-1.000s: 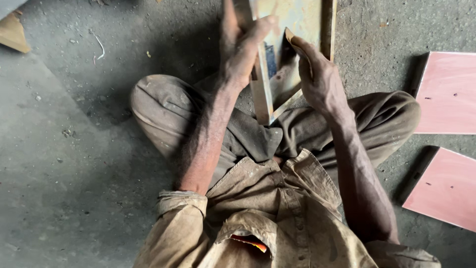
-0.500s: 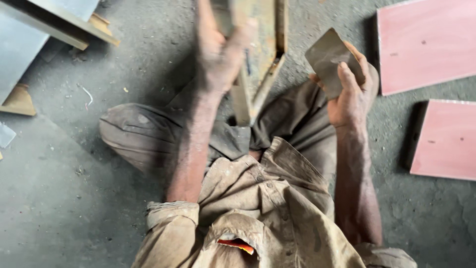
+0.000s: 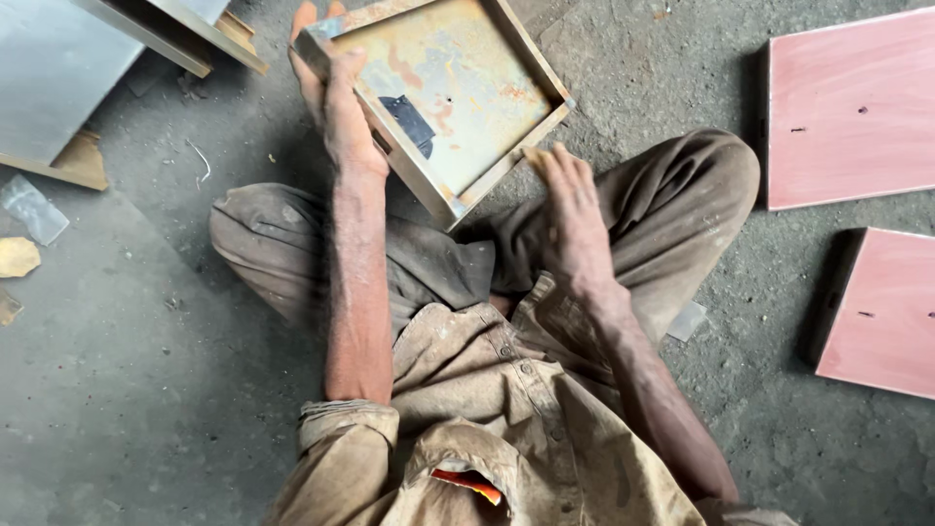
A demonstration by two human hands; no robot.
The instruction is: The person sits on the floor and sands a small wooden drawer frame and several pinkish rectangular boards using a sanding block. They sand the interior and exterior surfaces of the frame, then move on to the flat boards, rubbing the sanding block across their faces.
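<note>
Head view: the person is sitting cross-legged on a rough concrete floor (image 3: 146,390), holding a shallow square tray (image 3: 450,93) with raised edges, its inner face stained yellow and rust with a dark patch near the middle. The tray is sitting tilted over the lap, one corner pointing down toward the knees. The left hand (image 3: 336,107) is gripping the tray's left edge, fingers wrapped closed over the rim, thumb side hidden. The right hand (image 3: 570,209) is hovering at the lower right edge, fingers spread and loosely open; a small pale scrap seems to be sitting at the fingertips, but it is too unclear to say whether anything is pinched. Two pink boards (image 3: 847,107) are lying flat to the right, well apart from the hands; a grey metal panel (image 3: 58,68) is lying at upper left. Judgement: the work looks like cleaning or rubbing along the rim. Doing it well is calling for the left hand clamping firmly while the right is pressing evenly along the edge, fingers kept off the sharp corners.
</note>
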